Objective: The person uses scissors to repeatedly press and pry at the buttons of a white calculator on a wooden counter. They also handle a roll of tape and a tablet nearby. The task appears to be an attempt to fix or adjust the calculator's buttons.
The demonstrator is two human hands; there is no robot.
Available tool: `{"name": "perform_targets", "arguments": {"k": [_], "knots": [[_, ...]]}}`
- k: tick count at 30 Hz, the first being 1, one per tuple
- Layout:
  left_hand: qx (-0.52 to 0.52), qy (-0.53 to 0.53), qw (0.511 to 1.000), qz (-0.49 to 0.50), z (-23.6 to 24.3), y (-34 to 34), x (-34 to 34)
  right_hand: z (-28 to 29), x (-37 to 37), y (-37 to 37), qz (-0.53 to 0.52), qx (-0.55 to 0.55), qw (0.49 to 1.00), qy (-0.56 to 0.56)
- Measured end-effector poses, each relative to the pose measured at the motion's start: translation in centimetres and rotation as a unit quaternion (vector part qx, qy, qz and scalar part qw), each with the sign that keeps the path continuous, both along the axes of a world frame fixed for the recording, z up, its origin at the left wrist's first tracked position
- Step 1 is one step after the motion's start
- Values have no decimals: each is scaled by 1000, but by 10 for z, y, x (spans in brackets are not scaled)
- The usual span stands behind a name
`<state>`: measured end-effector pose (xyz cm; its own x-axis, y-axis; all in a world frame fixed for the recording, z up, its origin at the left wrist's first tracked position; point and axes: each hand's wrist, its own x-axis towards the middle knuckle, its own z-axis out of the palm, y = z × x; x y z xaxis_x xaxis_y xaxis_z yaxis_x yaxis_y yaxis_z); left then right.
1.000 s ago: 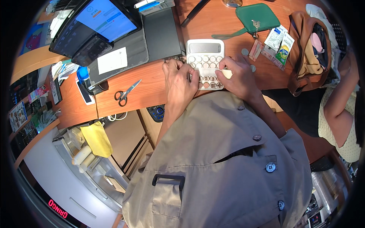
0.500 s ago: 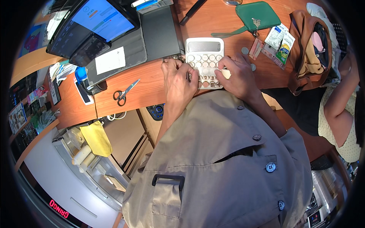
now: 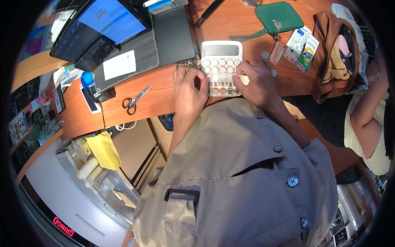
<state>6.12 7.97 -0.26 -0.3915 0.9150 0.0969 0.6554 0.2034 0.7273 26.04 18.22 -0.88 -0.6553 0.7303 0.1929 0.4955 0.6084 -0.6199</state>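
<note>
A white calculator (image 3: pixel 221 62) with round keys lies at the desk's front edge. My left hand (image 3: pixel 188 92) is curled beside its lower-left side, thumb bent toward the index finger; whether anything is inside is hidden. My right hand (image 3: pixel 258 82) is closed at the calculator's right side, fingertips over the keys, with a small cream-coloured object (image 3: pixel 245 80) at its fingers. Right of that hand are coins (image 3: pixel 265 54) and a pink slip (image 3: pixel 277 53). Black-handled scissors (image 3: pixel 133 103) lie to the left of my left hand.
A tilted screen (image 3: pixel 111 18) and black tray (image 3: pixel 173 35) occupy the back left. Beyond the calculator lie a green pouch (image 3: pixel 279 16), packets (image 3: pixel 308 53) and a brown bag (image 3: pixel 335 57). A co-worker's arm (image 3: pixel 366 119) is at the far right.
My left hand has shifted slightly left, uncovering more of the calculator's lower keys. My right hand has barely moved.
</note>
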Motion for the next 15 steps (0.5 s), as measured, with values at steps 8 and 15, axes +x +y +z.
{"name": "perform_targets", "arguments": {"k": [8, 15], "knots": [[12, 14, 1000, 12, 0, -3, -3, -3, 0, 0, 2, 8, 1000, 9], [6, 40, 999, -2, 0, -3, -2, -6, 1, 0, -2, 4, 1000, 23]]}}
